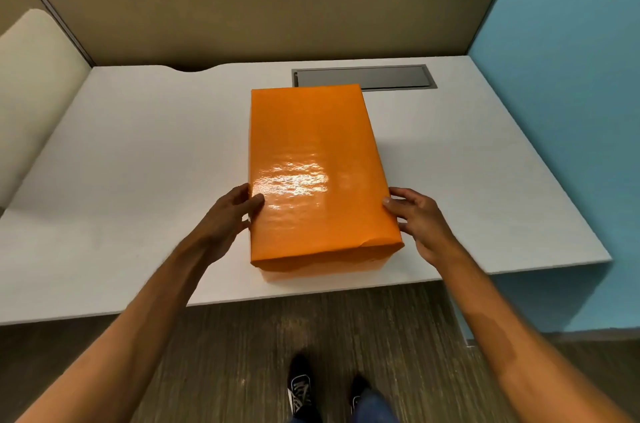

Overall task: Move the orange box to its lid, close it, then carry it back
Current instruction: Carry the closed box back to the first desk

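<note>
Orange and glossy, the box (317, 177) is sitting closed on the white desk (138, 159) near its front edge, its lid (304, 145) covering it; the left hand (230, 216) is pressing against the left side, thumb lying on the lid; the right hand (420, 223) is touching the right side — fingers loosely spread, not clamped; a grey cable hatch (363, 77) is lying just behind the box.
</note>
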